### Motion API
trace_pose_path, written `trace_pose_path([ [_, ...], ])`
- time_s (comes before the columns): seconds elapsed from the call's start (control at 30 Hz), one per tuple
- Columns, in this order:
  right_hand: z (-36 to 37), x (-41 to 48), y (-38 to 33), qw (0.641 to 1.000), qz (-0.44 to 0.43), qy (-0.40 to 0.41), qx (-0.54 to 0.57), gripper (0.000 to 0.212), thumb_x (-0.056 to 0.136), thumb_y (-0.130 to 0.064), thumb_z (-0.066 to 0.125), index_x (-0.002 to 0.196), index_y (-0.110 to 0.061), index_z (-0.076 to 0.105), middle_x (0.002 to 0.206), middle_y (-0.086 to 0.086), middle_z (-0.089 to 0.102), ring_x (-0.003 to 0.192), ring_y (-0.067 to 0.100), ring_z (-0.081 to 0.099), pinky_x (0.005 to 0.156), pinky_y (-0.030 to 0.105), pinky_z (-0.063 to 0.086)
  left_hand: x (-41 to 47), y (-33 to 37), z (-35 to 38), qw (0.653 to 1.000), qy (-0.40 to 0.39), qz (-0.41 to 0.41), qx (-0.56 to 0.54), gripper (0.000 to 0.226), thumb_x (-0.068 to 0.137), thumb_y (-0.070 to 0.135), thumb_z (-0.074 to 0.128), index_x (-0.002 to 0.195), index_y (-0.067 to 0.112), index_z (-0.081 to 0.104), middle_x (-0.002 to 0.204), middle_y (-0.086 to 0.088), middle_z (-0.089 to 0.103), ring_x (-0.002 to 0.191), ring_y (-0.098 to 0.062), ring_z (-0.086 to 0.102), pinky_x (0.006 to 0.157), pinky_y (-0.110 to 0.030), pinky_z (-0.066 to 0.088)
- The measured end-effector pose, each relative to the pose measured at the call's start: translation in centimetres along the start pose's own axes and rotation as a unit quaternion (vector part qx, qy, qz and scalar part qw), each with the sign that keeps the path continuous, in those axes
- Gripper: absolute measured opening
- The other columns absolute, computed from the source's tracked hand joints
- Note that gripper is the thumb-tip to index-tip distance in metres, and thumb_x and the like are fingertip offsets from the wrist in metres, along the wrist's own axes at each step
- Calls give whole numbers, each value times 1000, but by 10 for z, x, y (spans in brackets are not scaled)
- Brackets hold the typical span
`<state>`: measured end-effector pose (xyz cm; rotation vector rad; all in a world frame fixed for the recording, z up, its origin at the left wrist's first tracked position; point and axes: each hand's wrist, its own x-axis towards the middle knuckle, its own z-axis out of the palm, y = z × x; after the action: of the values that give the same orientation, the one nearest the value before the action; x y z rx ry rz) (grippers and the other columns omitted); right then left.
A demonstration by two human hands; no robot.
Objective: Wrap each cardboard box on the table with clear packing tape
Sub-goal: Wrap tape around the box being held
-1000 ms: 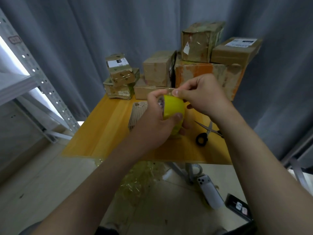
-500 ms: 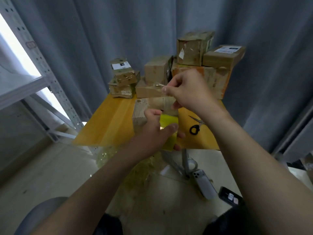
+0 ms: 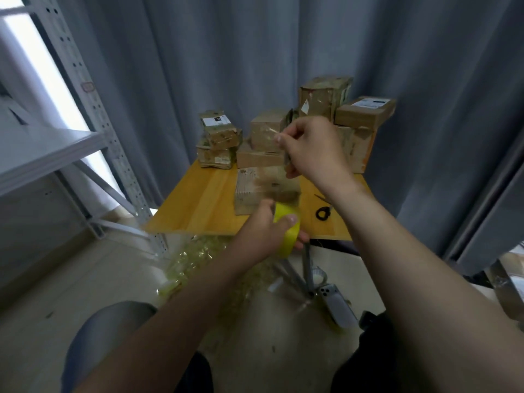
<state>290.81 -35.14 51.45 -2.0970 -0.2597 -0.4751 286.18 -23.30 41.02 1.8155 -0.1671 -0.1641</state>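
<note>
- Compared with a second ago, the right hand (image 3: 312,148) has risen up and away from the yellow roll of clear packing tape (image 3: 286,232), drawing out a longer clear strip of tape (image 3: 279,177) between them.
- The left hand (image 3: 268,234) has dropped toward the near edge of the light wooden table (image 3: 198,199), fingers wrapped around the roll; the right pinches the strip's free end between thumb and forefinger.
- My reading: enough tape is now free to lay over the flat corrugated cardboard box (image 3: 255,191), which lies on the table just beyond the roll.
- The black-handled scissors (image 3: 324,212) lie right of that box, untouched.
- The stacked brown cardboard boxes (image 3: 283,131) at the table's far edge carry white labels; their print is too small to read.
</note>
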Motion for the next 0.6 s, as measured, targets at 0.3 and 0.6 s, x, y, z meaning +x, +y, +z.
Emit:
trace_pose_path([
  [0.3, -10, 8, 1, 1000, 16, 7, 15, 21, 101, -27, 67, 82, -17, 70, 74, 5, 72, 55, 20, 72, 54, 38, 63, -14, -16, 10, 994, -60, -26, -87, 74, 104, 8, 54, 158, 23, 5, 93, -12, 79, 88, -29, 77, 79, -36, 61],
  [0.6, 0, 6, 6, 996, -1, 30, 82, 20, 102, -23, 65, 90, -6, 70, 73, 16, 70, 55, 30, 70, 54, 45, 62, -5, -27, 4, 991, -9, -104, -78, 35, 106, 18, 53, 135, 4, 38, 75, -18, 74, 57, -35, 68, 63, -49, 60],
])
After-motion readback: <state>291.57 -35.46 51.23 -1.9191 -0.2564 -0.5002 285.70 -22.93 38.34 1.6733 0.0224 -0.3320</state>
